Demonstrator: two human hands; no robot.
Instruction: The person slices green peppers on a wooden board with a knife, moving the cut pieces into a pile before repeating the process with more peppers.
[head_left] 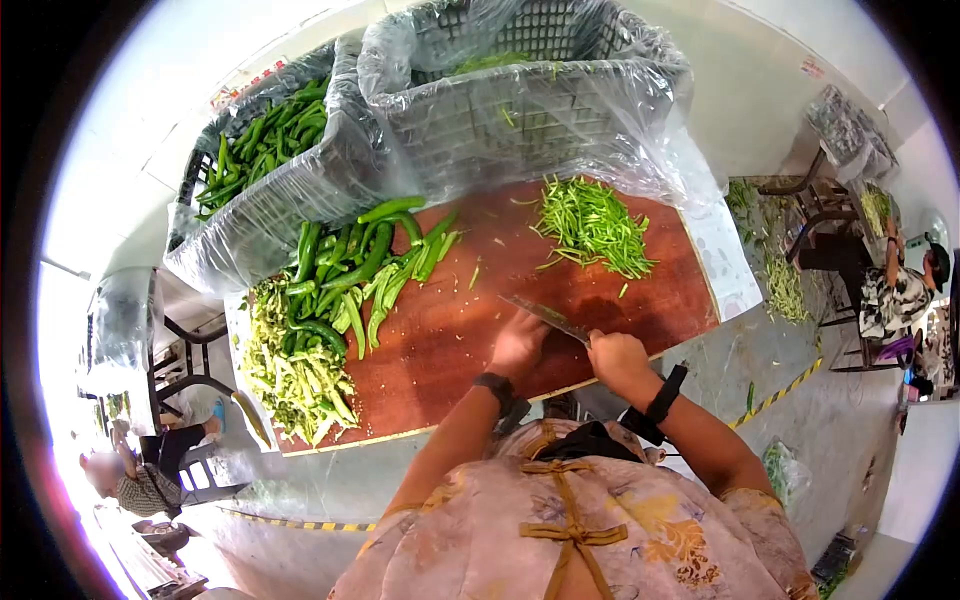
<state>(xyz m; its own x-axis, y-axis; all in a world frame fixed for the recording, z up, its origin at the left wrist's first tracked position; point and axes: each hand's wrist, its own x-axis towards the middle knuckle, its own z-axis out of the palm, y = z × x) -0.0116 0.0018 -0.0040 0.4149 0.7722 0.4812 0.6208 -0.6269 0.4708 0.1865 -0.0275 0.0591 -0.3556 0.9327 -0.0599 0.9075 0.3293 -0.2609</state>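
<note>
My right hand [622,362] is closed round the handle of a knife [550,316], near the front edge of the reddish-brown board [430,375]. The blade points left and away from me. Just left of the blade is my left hand [518,345], its fingers blurred; whether they hold anything cannot be made out. Beyond the knife, to the right, lies a heap of thin green strips [595,228]. To the left are whole green peppers [375,255] with split pepper pieces [432,258] beside them. Pale green trimmings [290,365] pile up at the board's left end.
Behind the board stand two plastic-lined crates; the left crate [260,195] holds green peppers, the larger crate [520,110] some green bits. Other people sit at far left [150,485] and far right [895,300]. Yellow-black tape [785,392] marks the floor.
</note>
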